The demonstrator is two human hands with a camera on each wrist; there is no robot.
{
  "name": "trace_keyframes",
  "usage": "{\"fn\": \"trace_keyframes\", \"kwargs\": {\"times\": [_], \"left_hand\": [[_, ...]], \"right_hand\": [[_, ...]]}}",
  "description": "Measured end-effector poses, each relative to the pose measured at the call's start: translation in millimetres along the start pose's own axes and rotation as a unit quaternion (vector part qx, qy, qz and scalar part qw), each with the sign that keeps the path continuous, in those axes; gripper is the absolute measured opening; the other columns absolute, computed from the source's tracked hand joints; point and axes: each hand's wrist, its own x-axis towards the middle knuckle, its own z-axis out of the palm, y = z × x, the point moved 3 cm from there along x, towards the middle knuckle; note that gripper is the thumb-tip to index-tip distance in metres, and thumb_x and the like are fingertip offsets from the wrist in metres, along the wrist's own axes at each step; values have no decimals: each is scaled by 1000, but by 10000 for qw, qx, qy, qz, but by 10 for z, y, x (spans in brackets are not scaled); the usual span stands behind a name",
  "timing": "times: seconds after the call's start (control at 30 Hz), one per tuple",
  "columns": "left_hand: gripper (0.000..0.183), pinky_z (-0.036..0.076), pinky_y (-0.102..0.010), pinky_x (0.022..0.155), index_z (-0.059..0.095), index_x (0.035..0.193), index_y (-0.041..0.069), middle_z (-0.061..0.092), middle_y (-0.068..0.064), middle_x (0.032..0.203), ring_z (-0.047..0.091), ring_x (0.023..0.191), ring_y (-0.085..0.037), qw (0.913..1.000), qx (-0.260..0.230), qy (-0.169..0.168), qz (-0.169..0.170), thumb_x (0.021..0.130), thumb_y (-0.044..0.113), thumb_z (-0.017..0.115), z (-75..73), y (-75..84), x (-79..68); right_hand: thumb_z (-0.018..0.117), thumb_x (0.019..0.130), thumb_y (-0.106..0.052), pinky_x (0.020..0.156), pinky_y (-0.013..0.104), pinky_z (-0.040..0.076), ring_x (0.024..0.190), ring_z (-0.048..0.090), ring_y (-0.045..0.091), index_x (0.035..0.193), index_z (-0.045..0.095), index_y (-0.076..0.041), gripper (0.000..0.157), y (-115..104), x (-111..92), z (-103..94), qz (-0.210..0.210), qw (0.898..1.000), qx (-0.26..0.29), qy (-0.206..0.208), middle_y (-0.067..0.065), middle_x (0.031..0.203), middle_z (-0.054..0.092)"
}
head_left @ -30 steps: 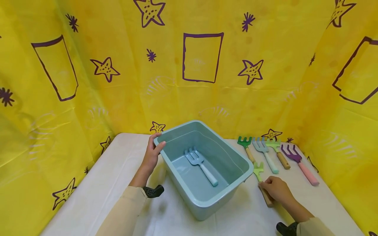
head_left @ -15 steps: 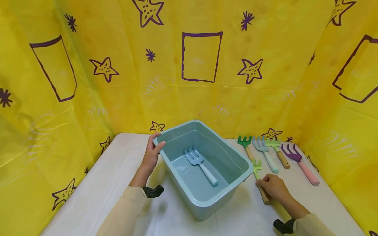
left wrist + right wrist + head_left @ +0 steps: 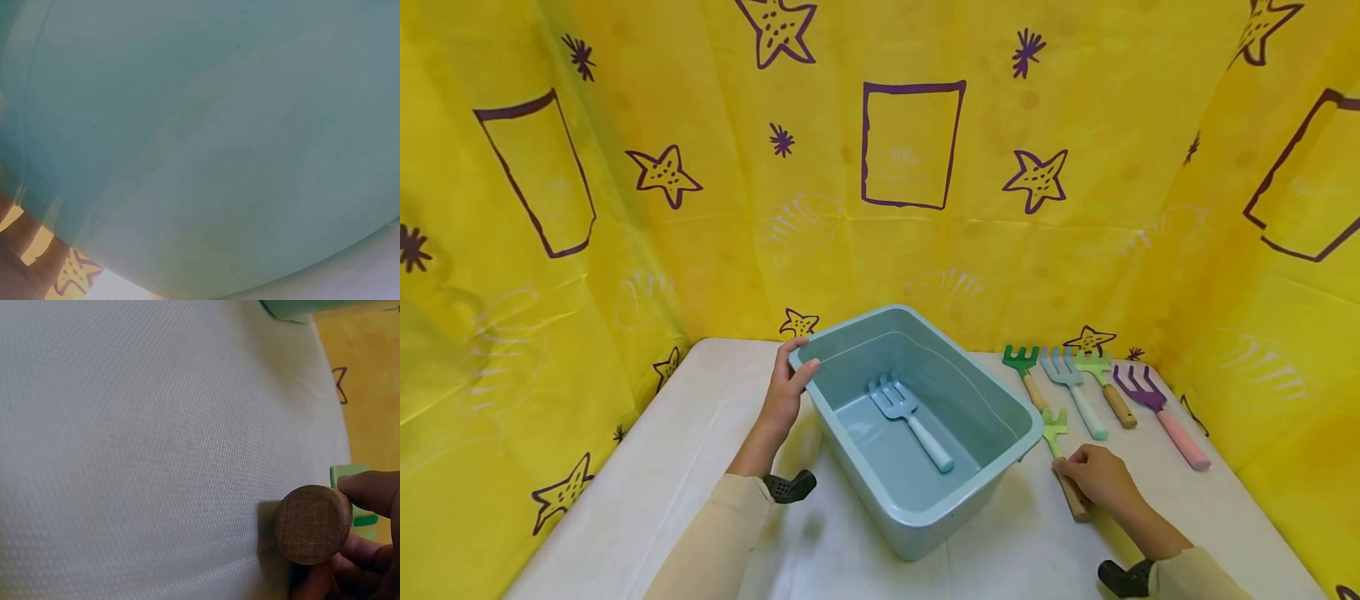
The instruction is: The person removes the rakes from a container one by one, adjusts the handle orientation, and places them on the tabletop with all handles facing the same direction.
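My left hand (image 3: 786, 387) grips the near-left rim of a grey-blue plastic basin (image 3: 874, 500), thumb over the inside and fingers outside. The basin's outer wall (image 3: 219, 137) fills most of the left wrist view. Inside the basin lies a light-blue hand fork (image 3: 893, 402) with a pale handle. To the basin's right, my right hand (image 3: 1101, 475) pinches the wooden handle of a light-green hand rake (image 3: 1055, 423), its tines pointing away from me. In the right wrist view the round end of that handle (image 3: 312, 525) faces the camera, with thumb and fingers around it.
Right of the basin, a dark-green rake (image 3: 1021, 360), a blue fork (image 3: 1063, 371), another light-green rake (image 3: 1096, 367) and a purple fork with pink handle (image 3: 1180, 437) lie on the white table (image 3: 700, 467). A yellow patterned curtain (image 3: 722, 250) closes off the back and sides.
My right hand has shifted slightly left and forward with the light-green rake, then a touch back. The left hand and the basin have stayed put.
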Motion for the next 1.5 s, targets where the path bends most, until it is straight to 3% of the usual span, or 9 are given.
{"fn": "trace_keyframes", "kwargs": {"times": [0.23, 0.33, 0.53, 0.77, 0.93, 1.1, 1.23, 1.5], "left_hand": [[51, 33, -53, 106, 28, 143, 6, 32, -20, 145, 37, 127, -36, 10000, 11, -10, -7, 99, 19, 49, -5, 10, -7], [50, 33, -53, 106, 28, 143, 6, 32, -20, 145, 37, 127, -36, 10000, 15, -17, 10, 100, 19, 49, -5, 15, -10], [49, 33, -54, 106, 28, 143, 5, 32, -20, 145, 37, 127, -37, 10000, 4, -15, 4, 100, 18, 48, -7, 4, -2], [48, 33, -56, 106, 29, 142, 6, 33, -21, 144, 37, 126, -37, 10000, -23, 5, 65, 100, 17, 49, -13, 3, -5], [50, 32, -55, 106, 28, 143, 6, 32, -21, 145, 37, 127, -37, 10000, 39, -37, 57, 99, 18, 49, -9, 9, -15], [52, 31, -55, 107, 27, 144, 6, 30, -20, 147, 35, 129, -38, 10000, 70, -46, 38, 99, 19, 50, -14, 24, -18], [52, 30, -58, 107, 26, 144, 5, 29, -22, 147, 34, 129, -40, 9999, 83, -14, 91, 99, 20, 49, -23, 5, -2], [48, 34, -54, 105, 30, 141, 15, 34, -14, 144, 39, 125, -33, 9998, 22, 127, 148, 99, 24, 51, -73, -299, 128]], "right_hand": [[65, 90, -39, 57, 31, 45, 72, 51, 25, 109, 50, 9, 53, -99, -29, -109, 223, 9996, -121, 160, 16, 85, 56], [62, 93, -40, 58, 32, 44, 74, 49, 27, 114, 48, 9, 55, -180, -29, -213, 202, 9991, -21, 370, 18, 87, 55], [56, 96, -42, 56, 33, 40, 72, 45, 26, 115, 52, 4, 49, -445, -7, -480, -218, 9944, 354, 971, 15, 86, 51], [57, 96, -40, 52, 32, 43, 66, 49, 25, 116, 54, 1, 46, -982, 11, -803, -839, 9847, 810, 1294, 13, 83, 50], [58, 96, -41, 51, 29, 48, 65, 51, 25, 117, 52, 1, 48, -1402, 15, -970, -1301, 9781, 1072, 1217, 14, 87, 51], [59, 95, -42, 56, 29, 50, 74, 54, 28, 118, 52, -1, 47, -1870, 32, -1029, -1510, 9784, 987, 1013, 15, 95, 52], [61, 95, -39, 61, 29, 51, 81, 55, 29, 117, 52, -2, 44, -2221, 69, -974, -1612, 9792, 1001, 717, 15, 99, 53], [64, 94, -33, 66, 31, 53, 87, 56, 30, 117, 52, -3, 39, -2710, 195, -696, -1748, 9824, 640, -156, 18, 110, 55]]}}
